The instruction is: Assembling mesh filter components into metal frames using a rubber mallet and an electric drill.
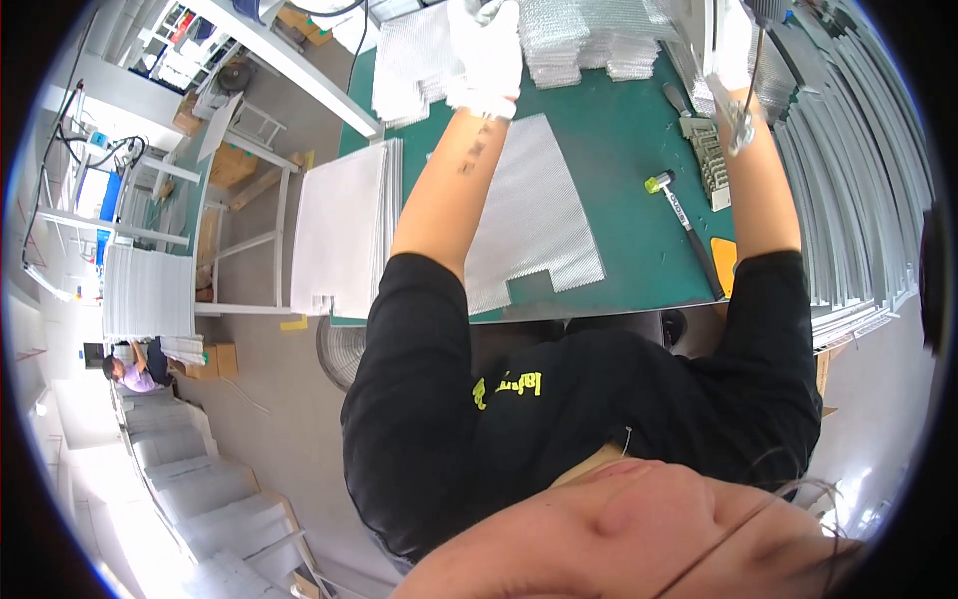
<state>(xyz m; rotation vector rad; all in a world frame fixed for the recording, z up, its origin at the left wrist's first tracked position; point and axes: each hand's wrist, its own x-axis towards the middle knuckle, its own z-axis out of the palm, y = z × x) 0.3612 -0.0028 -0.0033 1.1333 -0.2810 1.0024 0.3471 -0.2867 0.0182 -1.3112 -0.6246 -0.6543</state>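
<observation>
Mesh sheets point(559, 35) stacked beyond the flat mesh sheet point(534, 215): the gloved left hand point(486, 45) presses them; peel one squarely. Right hand point(733, 50) grips something unclear.

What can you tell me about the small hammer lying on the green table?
The hammer has a small yellow-green head, which looks like plastic or rubber, and a long thin dark handle with a pale band along it. It lies flat on the green mat, head toward the far side and handle running back to the near edge, where its end meets an orange piece. Neither hand touches it; the right forearm passes just beside it.
</observation>
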